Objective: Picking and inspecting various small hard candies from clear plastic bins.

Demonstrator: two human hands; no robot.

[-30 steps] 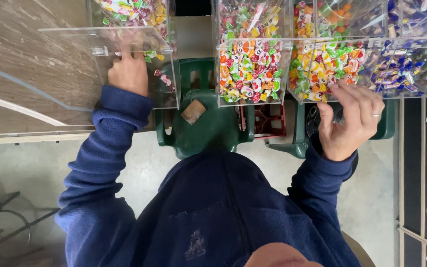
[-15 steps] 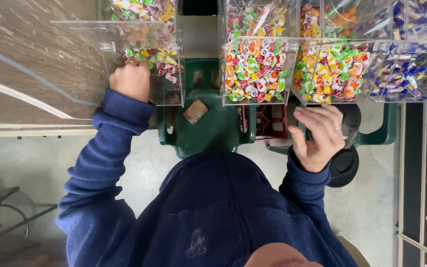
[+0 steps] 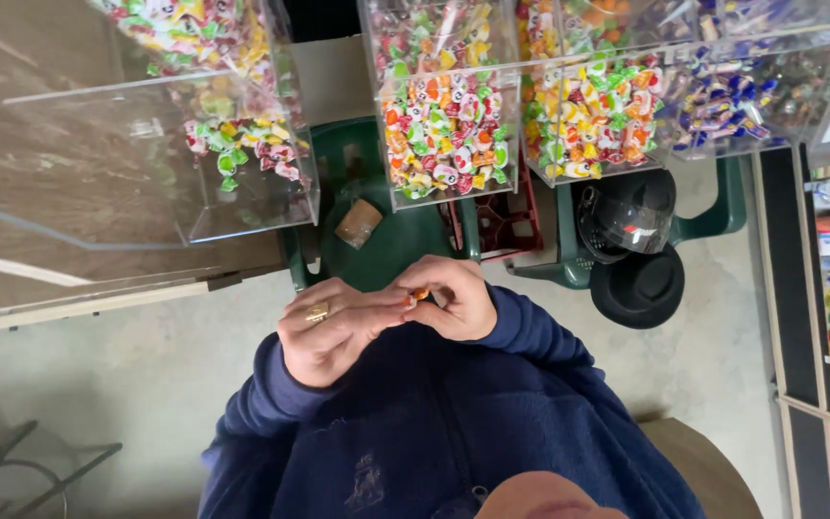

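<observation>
My hands meet over a small orange sweet, close to my chest.

My ringed left hand (image 3: 324, 332) and right hand (image 3: 453, 298) pinch the orange sweet (image 3: 419, 295) between fingertips; clear candy bins (image 3: 449, 135) hang beyond, a black helmet (image 3: 626, 213) far right.

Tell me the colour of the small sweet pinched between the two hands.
Orange, as far as the head view shows: the small sweet sits between the left hand and right hand.
</observation>
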